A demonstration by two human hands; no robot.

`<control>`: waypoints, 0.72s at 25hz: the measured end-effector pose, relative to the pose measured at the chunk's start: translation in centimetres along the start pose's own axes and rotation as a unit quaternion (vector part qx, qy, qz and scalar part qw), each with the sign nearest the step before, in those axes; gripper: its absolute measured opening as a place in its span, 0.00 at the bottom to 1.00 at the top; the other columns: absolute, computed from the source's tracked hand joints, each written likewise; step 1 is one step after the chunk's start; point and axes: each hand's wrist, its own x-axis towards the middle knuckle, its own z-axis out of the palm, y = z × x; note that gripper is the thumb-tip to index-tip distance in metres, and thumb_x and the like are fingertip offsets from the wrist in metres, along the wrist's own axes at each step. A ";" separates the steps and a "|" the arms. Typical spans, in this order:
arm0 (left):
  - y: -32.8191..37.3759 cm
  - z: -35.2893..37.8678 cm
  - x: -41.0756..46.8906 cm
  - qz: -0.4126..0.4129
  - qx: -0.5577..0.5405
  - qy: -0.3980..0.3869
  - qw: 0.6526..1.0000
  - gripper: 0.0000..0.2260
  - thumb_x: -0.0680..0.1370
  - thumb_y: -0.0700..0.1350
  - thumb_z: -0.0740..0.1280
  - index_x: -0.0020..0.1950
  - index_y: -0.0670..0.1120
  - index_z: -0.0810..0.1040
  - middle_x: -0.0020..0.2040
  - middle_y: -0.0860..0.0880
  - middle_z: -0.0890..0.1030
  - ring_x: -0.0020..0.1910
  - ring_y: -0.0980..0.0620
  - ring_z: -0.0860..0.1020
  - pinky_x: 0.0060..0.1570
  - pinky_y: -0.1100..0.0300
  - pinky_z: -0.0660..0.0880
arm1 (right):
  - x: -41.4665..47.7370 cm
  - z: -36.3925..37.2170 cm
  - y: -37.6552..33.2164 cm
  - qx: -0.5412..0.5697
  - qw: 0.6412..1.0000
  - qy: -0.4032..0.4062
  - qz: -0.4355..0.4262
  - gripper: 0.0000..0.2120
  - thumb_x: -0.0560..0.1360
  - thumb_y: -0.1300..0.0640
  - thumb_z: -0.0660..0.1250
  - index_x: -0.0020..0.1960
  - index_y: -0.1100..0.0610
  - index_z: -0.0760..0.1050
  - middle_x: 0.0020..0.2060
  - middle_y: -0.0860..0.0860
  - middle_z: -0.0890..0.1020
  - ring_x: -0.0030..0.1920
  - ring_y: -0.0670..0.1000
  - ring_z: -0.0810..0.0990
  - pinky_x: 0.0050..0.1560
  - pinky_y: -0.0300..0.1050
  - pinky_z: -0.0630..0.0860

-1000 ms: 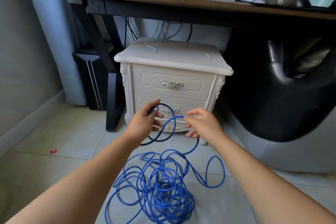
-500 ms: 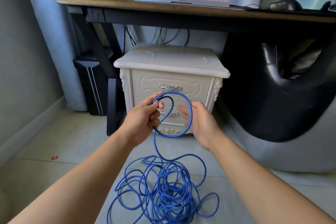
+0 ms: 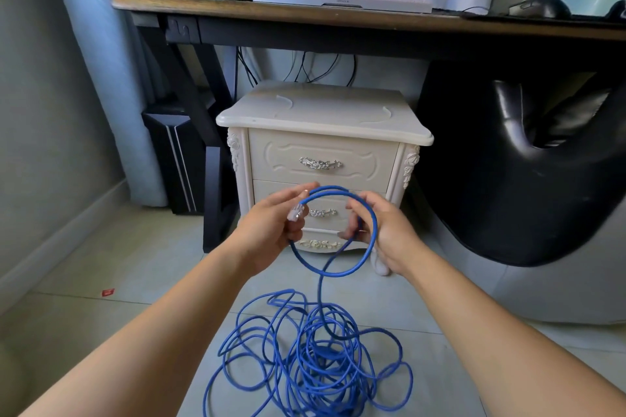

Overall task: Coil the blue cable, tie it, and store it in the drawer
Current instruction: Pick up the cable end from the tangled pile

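Note:
A long blue cable (image 3: 311, 359) lies in a loose tangle on the tiled floor in front of me. One end rises into a single round loop held between both hands. My left hand (image 3: 271, 230) pinches the cable near its clear plug (image 3: 295, 212), at the loop's left side. My right hand (image 3: 382, 230) curls its fingers round the loop's right side. Behind the hands stands a cream nightstand (image 3: 321, 118) whose drawers (image 3: 323, 162) are closed.
A dark wooden desk (image 3: 338, 19) spans above the nightstand, with a keyboard and a mouse (image 3: 538, 6) on it. A black chair (image 3: 528, 179) fills the right side. A black computer tower (image 3: 176, 159) and a desk leg stand left of the nightstand.
The loop has grown wider and hangs lower between my hands. My right hand has closed round its right side. The plug now shows at my left fingers. The view has tilted up slightly.

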 end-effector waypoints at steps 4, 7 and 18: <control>-0.3 -0.7 0.2 -0.028 0.051 0.044 0.997 0.16 0.83 0.50 0.61 0.63 0.42 0.79 0.33 0.49 0.71 0.31 0.52 0.69 0.36 0.59 0.72 | -0.2 0.4 -1.3 0.016 1.000 0.015 0.015 0.10 0.81 0.53 0.63 0.43 0.57 0.74 0.26 0.51 0.70 0.22 0.46 0.62 0.24 0.38 0.62; 0.5 -0.9 -0.2 -0.091 0.058 -0.011 0.994 0.25 0.80 0.61 0.58 0.54 0.43 0.83 0.34 0.50 0.71 0.32 0.53 0.70 0.35 0.59 0.68 | -0.4 0.6 -1.5 -0.027 1.000 -0.001 0.001 0.10 0.80 0.52 0.64 0.42 0.56 0.75 0.27 0.52 0.73 0.21 0.45 0.63 0.24 0.38 0.60; 0.8 -0.5 -0.9 -0.082 0.137 -0.081 0.984 0.07 0.82 0.42 0.62 0.51 0.43 0.78 0.34 0.49 0.75 0.29 0.54 0.72 0.32 0.61 0.73 | -0.3 0.6 -1.8 -0.201 0.979 0.045 -0.003 0.13 0.80 0.48 0.63 0.45 0.57 0.78 0.24 0.49 0.74 0.24 0.42 0.70 0.35 0.40 0.68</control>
